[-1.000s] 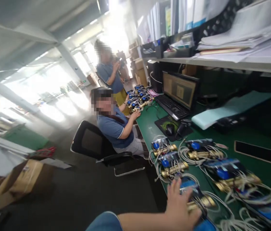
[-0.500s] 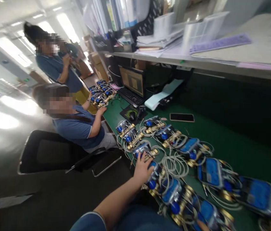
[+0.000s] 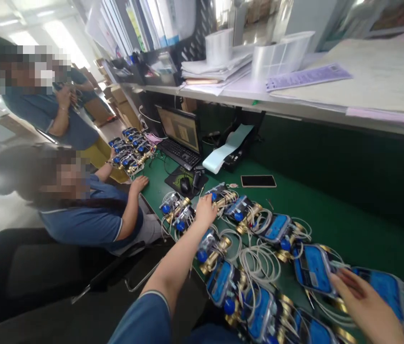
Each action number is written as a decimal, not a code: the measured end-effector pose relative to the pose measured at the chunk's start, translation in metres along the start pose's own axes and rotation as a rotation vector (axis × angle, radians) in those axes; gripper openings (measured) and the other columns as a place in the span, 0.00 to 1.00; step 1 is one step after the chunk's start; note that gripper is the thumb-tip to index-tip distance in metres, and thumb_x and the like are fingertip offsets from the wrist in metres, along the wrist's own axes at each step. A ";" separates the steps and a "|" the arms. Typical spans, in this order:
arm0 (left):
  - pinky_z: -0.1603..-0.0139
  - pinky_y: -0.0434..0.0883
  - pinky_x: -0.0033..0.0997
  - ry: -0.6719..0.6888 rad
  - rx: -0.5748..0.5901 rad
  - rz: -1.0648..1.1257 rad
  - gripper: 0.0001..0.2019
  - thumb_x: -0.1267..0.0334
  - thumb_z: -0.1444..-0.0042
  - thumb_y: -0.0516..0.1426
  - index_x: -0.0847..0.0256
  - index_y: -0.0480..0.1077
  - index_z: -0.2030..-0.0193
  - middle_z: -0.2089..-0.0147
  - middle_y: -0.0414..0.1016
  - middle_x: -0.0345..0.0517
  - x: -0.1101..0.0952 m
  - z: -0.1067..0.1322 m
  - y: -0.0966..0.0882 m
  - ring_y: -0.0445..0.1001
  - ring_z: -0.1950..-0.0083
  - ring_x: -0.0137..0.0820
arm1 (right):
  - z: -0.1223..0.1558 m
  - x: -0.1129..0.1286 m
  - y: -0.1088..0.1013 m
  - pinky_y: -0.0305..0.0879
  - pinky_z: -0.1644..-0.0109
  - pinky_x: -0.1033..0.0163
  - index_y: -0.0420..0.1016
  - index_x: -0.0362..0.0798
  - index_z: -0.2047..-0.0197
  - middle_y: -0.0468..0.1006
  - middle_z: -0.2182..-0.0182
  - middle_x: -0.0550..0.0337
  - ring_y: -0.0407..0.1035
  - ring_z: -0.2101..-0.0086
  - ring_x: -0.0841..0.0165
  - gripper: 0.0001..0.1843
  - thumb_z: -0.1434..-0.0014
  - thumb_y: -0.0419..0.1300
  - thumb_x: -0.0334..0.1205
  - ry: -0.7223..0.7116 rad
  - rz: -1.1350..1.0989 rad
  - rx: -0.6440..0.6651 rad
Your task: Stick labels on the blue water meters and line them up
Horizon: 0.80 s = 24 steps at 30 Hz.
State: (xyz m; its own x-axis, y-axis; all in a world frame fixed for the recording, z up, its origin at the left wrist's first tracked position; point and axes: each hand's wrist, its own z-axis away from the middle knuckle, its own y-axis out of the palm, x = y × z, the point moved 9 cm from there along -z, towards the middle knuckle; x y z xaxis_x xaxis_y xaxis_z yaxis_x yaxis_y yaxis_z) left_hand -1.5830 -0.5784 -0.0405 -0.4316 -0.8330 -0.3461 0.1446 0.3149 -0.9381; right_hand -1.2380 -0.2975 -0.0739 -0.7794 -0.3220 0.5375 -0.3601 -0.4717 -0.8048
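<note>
Two rows of water meters (image 3: 277, 229) with blue covers, brass fittings and coiled white cables lie on the green bench (image 3: 331, 220). My left hand (image 3: 205, 210) is stretched far forward and rests on a meter (image 3: 219, 196) near the far end of the rows, fingers laid over it, gripping nothing that I can see. My right hand (image 3: 363, 301) hovers at the lower right, fingers stretched out over a blue-covered meter (image 3: 311, 270).
A monitor (image 3: 182, 129), keyboard (image 3: 180, 153), mouse (image 3: 185, 184) and black phone (image 3: 258, 180) lie beyond the meters. A seated person (image 3: 90, 215) in a black chair (image 3: 15, 272) and a standing person (image 3: 47, 110) are at the left. A paper-loaded shelf (image 3: 295, 105) overhangs the bench.
The view swung right and down along the bench. My left hand moved forward from a nearer meter to a farther one. My right hand came into view at the lower right.
</note>
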 end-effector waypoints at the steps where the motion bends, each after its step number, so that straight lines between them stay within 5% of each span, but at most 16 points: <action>1: 0.40 0.62 0.46 0.001 0.004 -0.009 0.24 0.61 0.43 0.57 0.65 0.61 0.41 0.41 0.66 0.55 -0.001 -0.017 0.005 0.63 0.40 0.41 | -0.009 0.023 0.011 0.70 0.51 0.45 0.70 0.39 0.49 0.76 0.55 0.37 0.72 0.56 0.44 0.44 0.54 0.46 0.68 0.003 0.009 0.018; 4: 0.44 0.64 0.48 -0.024 0.027 -0.039 0.24 0.56 0.44 0.59 0.64 0.63 0.44 0.43 0.67 0.54 0.002 -0.049 0.024 0.66 0.43 0.42 | -0.032 0.075 0.036 0.59 0.42 0.41 0.61 0.28 0.41 0.66 0.45 0.27 0.61 0.45 0.38 0.54 0.53 0.44 0.69 0.017 0.134 0.020; 6: 0.47 0.67 0.47 -0.058 0.040 -0.054 0.21 0.56 0.43 0.58 0.64 0.65 0.46 0.47 0.69 0.52 0.008 -0.055 0.035 0.68 0.46 0.40 | -0.045 0.085 0.045 0.55 0.43 0.35 0.58 0.31 0.38 0.61 0.41 0.27 0.56 0.43 0.36 0.53 0.52 0.46 0.68 0.062 0.236 0.013; 10: 0.50 0.68 0.44 -0.132 0.053 -0.066 0.18 0.56 0.43 0.57 0.64 0.65 0.49 0.50 0.69 0.51 0.031 -0.054 0.042 0.69 0.49 0.39 | -0.054 0.061 0.040 0.56 0.46 0.33 0.60 0.38 0.37 0.60 0.40 0.33 0.56 0.43 0.36 0.46 0.49 0.49 0.64 0.156 0.333 -0.011; 15: 0.47 0.65 0.46 -0.203 0.035 -0.040 0.25 0.62 0.46 0.58 0.71 0.60 0.44 0.47 0.66 0.63 0.052 -0.059 0.026 0.66 0.45 0.47 | -0.035 0.029 0.031 0.59 0.47 0.39 0.62 0.39 0.40 0.67 0.45 0.34 0.61 0.46 0.40 0.41 0.47 0.47 0.62 0.060 0.473 -0.051; 17: 0.40 0.60 0.49 -0.166 0.024 -0.010 0.30 0.62 0.46 0.57 0.73 0.54 0.39 0.41 0.59 0.68 0.037 -0.059 0.023 0.59 0.38 0.50 | -0.029 0.027 0.030 0.57 0.45 0.41 0.59 0.36 0.39 0.67 0.46 0.33 0.61 0.46 0.43 0.40 0.48 0.49 0.56 -0.018 0.512 -0.077; 19: 0.35 0.54 0.47 -0.047 0.049 0.037 0.33 0.59 0.43 0.55 0.70 0.49 0.35 0.35 0.54 0.65 0.000 -0.053 0.029 0.53 0.34 0.47 | -0.030 0.025 0.032 0.58 0.44 0.45 0.58 0.34 0.39 0.69 0.48 0.35 0.63 0.47 0.46 0.41 0.51 0.52 0.54 -0.058 0.499 -0.041; 22: 0.36 0.58 0.37 0.197 0.176 0.106 0.33 0.54 0.45 0.57 0.62 0.52 0.35 0.36 0.59 0.54 -0.070 -0.032 0.053 0.56 0.35 0.40 | -0.039 0.020 0.033 0.62 0.47 0.49 0.59 0.39 0.39 0.72 0.52 0.41 0.67 0.52 0.48 0.46 0.58 0.57 0.56 -0.009 0.406 0.041; 24: 0.40 0.64 0.39 0.271 0.255 0.113 0.33 0.54 0.48 0.60 0.57 0.56 0.37 0.36 0.60 0.52 -0.098 -0.019 0.072 0.60 0.38 0.42 | -0.045 0.017 0.029 0.64 0.49 0.50 0.61 0.40 0.39 0.73 0.53 0.42 0.68 0.54 0.48 0.48 0.61 0.59 0.57 0.059 0.332 0.033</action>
State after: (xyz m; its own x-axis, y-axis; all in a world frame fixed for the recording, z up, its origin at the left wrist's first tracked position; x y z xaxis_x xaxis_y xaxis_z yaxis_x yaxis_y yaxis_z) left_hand -1.5475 -0.4651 -0.0732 -0.6147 -0.6384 -0.4632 0.4070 0.2462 -0.8796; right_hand -1.2845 -0.2800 -0.0995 -0.8798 -0.4152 0.2315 -0.0660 -0.3756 -0.9244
